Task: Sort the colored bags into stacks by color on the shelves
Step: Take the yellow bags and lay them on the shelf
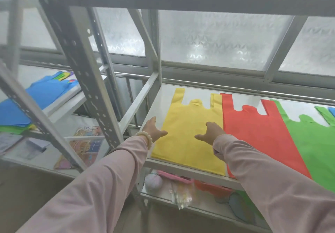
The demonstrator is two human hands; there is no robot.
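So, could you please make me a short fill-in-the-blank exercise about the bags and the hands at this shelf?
1. The red bag lies between the yellow bag and the ___ one.
2. The right hand is spread over the ___ bag.
3. The bead bracelet is worn on the ___ wrist.
4. The pile on the far left has a ___ bag on top.

Missing words: green, yellow, left, blue.

On the shelf [163, 95] before you three bags lie flat, handles toward 12 o'clock: the leftmost bag [188, 142] dead ahead, the middle bag [253, 138] touching its 3 o'clock edge, the third bag [311, 142] touching that one's 3 o'clock side. At your 9 o'clock, a bag pile [36, 102] rests on the neighbouring shelf [73, 100].
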